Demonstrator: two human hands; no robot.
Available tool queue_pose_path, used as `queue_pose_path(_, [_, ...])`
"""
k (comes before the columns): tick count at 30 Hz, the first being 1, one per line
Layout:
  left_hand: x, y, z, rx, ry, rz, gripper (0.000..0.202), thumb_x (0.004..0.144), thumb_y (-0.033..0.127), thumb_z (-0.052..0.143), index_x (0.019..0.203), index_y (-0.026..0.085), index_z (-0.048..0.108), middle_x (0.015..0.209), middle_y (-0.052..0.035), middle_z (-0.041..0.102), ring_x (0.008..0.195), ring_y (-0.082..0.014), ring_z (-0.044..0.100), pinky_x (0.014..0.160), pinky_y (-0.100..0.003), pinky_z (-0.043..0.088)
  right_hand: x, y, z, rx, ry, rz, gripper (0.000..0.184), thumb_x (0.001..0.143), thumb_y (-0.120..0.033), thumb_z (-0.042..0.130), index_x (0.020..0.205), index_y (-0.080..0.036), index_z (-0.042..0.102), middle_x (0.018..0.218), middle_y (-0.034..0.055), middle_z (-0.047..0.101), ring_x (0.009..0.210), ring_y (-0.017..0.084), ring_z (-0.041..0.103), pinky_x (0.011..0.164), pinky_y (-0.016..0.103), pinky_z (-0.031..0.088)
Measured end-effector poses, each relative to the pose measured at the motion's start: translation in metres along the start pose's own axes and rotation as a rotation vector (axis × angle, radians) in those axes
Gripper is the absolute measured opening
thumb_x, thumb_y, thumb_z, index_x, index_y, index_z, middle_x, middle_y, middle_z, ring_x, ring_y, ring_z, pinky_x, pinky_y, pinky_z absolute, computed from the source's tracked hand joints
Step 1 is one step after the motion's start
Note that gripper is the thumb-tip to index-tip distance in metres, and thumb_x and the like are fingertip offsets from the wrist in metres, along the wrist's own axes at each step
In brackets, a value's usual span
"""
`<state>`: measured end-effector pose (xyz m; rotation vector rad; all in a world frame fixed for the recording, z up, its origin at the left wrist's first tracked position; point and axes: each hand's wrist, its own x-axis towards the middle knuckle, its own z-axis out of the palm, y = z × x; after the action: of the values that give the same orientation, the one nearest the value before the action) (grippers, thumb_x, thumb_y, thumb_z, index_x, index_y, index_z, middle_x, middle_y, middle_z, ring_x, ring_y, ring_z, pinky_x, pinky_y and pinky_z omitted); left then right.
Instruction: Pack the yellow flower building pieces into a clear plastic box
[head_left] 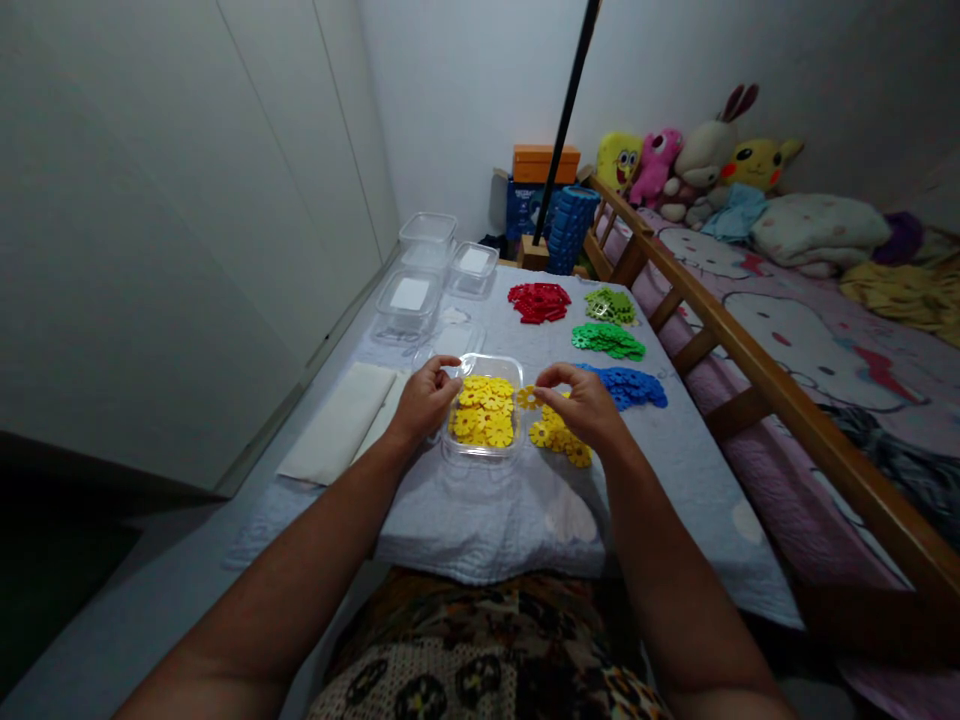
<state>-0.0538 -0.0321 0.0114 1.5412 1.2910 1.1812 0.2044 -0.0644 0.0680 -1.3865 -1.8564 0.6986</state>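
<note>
now, left hand (426, 400): rests on the far left corner of the clear box (484, 453); its grip is closed lightly on the rim, thumb and fingertips pinching the edge.
right hand (583, 405): held just right of the box; its grip is almost closed, thumb and forefinger pinching one yellow piece (527, 397).
yellow piece: a small flower-shaped disc, in the air at the right rim of the box, between the two hands.
clear box: sits on the table (480, 520) near its front edge, partly filled with yellow discs (484, 412).
yellow pile (562, 445): loose discs on the table just right of the box, partly under the right hand.
blue pile (634, 387): just beyond the right hand.
green pile (609, 340): behind the blue one, with a lighter green pile (609, 305) further back.
red pile (538, 302): at the far middle of the table.
empty boxes (427, 235): several clear ones along the far left edge.
white cloth (341, 420): folded, left of the left hand.
bed (787, 320): along the right side, behind a wooden rail (750, 350), with soft toys (705, 150) at its far end.
</note>
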Motion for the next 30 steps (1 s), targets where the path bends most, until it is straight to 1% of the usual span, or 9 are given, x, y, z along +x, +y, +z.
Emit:
queue_pose_path(3, [0.0, 0.001, 0.0, 0.004, -0.001, 0.001, 0.034, 0.081, 0.034, 0.063, 0.11, 0.016, 0.064, 0.058, 0.0095, 0.039, 0.053, -0.011, 0.036, 0.056, -0.026, 0.029, 0.002, -0.019, 0.023, -0.057, -0.11, -0.052, 0.007, 0.086, -0.017, 0.068, 0.088, -0.022, 0.073, 0.091, 0.0023, 0.077, 0.089, 0.02, 0.068, 0.099, 0.041, 0.043])
queue_pose_path(6, [-0.001, 0.001, 0.0, -0.011, 0.003, -0.003, 0.035, 0.081, 0.034, 0.063, 0.11, 0.016, 0.064, 0.058, 0.0096, 0.039, 0.053, -0.011, 0.036, 0.056, -0.026, 0.029, 0.002, -0.032, 0.048, -0.204, -0.166, -0.061, 0.016, 0.085, -0.011, 0.07, 0.094, -0.024, 0.074, 0.094, 0.0024, 0.077, 0.098, 0.022, 0.066, 0.112, 0.053, 0.031])
queue_pose_path(8, [-0.001, 0.001, 0.0, -0.02, 0.006, -0.009, 0.035, 0.08, 0.034, 0.063, 0.11, 0.017, 0.064, 0.058, 0.0095, 0.039, 0.053, -0.0111, 0.037, 0.056, -0.026, 0.03, 0.001, -0.036, 0.059, -0.277, -0.181, -0.059, 0.017, 0.086, -0.01, 0.069, 0.095, -0.024, 0.075, 0.096, 0.003, 0.077, 0.102, 0.023, 0.065, 0.115, 0.057, 0.024])
queue_pose_path(10, [0.0, 0.002, 0.0, -0.025, 0.005, -0.013, 0.034, 0.079, 0.034, 0.063, 0.109, 0.017, 0.064, 0.059, 0.0094, 0.039, 0.053, -0.0112, 0.038, 0.056, -0.026, 0.03, 0.0, -0.036, 0.063, -0.315, -0.179, -0.062, 0.016, 0.089, -0.012, 0.067, 0.097, -0.024, 0.075, 0.098, 0.0039, 0.077, 0.105, 0.024, 0.064, 0.116, 0.057, 0.023])
queue_pose_path(13, [-0.001, 0.002, 0.0, -0.018, 0.004, -0.016, 0.033, 0.08, 0.034, 0.063, 0.109, 0.018, 0.064, 0.059, 0.0094, 0.039, 0.053, -0.0112, 0.038, 0.056, -0.026, 0.03, -0.001, -0.029, 0.052, -0.315, -0.125, -0.061, 0.016, 0.091, -0.014, 0.066, 0.099, -0.025, 0.075, 0.103, 0.0052, 0.078, 0.108, 0.025, 0.063, 0.113, 0.053, 0.028])
queue_pose_path(17, [-0.001, 0.004, 0.0, 0.001, 0.005, -0.014, 0.034, 0.08, 0.034, 0.064, 0.109, 0.017, 0.064, 0.058, 0.0093, 0.04, 0.053, -0.0113, 0.038, 0.056, -0.026, 0.03, -0.002, -0.011, 0.019, -0.341, -0.045, -0.014, 0.018, 0.092, -0.016, 0.064, 0.103, -0.024, 0.076, 0.11, 0.0075, 0.077, 0.111, 0.027, 0.061, 0.105, 0.046, 0.036])
queue_pose_path(21, [-0.002, 0.004, 0.0, -0.006, 0.004, -0.013, 0.033, 0.08, 0.034, 0.063, 0.109, 0.018, 0.064, 0.058, 0.0092, 0.039, 0.053, -0.0114, 0.038, 0.056, -0.026, 0.03, -0.008, 0.009, -0.005, -0.526, -0.136, 0.065, 0.017, 0.089, -0.02, 0.069, 0.101, -0.025, 0.08, 0.116, 0.01, 0.073, 0.113, 0.031, 0.057, 0.1, 0.047, 0.037])
queue_pose_path(25, [-0.001, 0.002, 0.0, 0.001, 0.005, -0.009, 0.034, 0.08, 0.035, 0.063, 0.109, 0.018, 0.064, 0.058, 0.0095, 0.039, 0.053, -0.0113, 0.038, 0.056, -0.026, 0.03, -0.018, 0.025, -0.001, -0.658, -0.228, 0.059, 0.019, 0.083, -0.026, 0.078, 0.102, -0.027, 0.082, 0.123, 0.0111, 0.069, 0.118, 0.034, 0.052, 0.104, 0.051, 0.033])
queue_pose_path(30, [-0.001, 0.001, 0.0, 0.019, 0.017, -0.014, 0.034, 0.079, 0.036, 0.064, 0.109, 0.018, 0.065, 0.058, 0.0094, 0.038, 0.053, -0.0115, 0.037, 0.056, -0.026, 0.029, -0.023, 0.035, 0.013, -0.658, -0.204, 0.011, 0.016, 0.081, -0.022, 0.076, 0.095, -0.026, 0.082, 0.119, 0.0113, 0.069, 0.117, 0.034, 0.05, 0.106, 0.053, 0.031])
